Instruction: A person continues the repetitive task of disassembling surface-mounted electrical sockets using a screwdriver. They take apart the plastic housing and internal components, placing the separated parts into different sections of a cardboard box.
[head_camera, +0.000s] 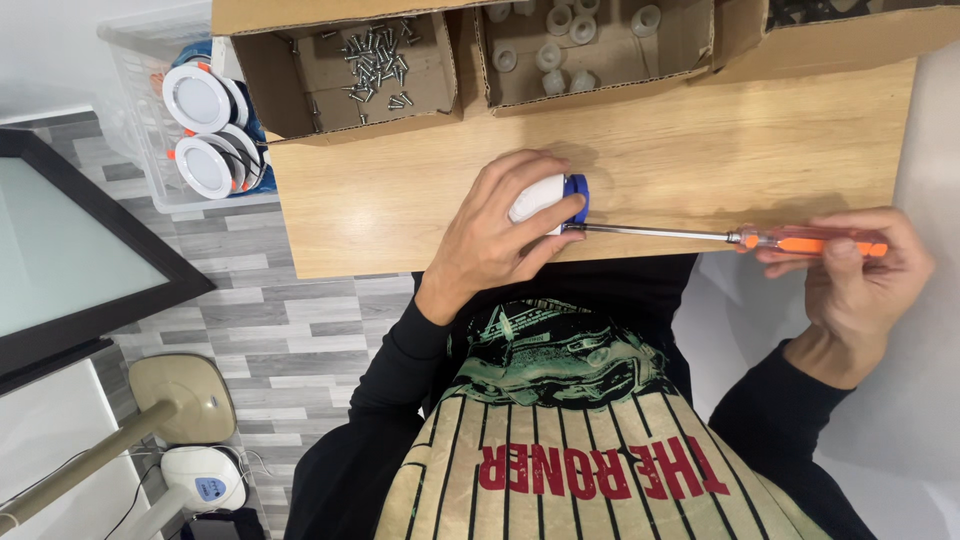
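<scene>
My left hand (495, 235) grips a small white fitting with a blue ring (552, 198) near the front edge of the wooden table (700, 150). My right hand (850, 270) holds a screwdriver (720, 236) by its clear orange handle, off the table's right side. Its long metal shaft runs leftward, and the tip meets the side of the white fitting. My fingers cover most of the fitting.
At the table's far edge stand cardboard boxes: one with several loose screws (378, 55), one with several white plastic parts (560, 45). A clear bin with round white lamp fittings (205, 130) sits left of the table. A dark-framed panel (70, 250) and a lamp base (185, 395) are on the floor.
</scene>
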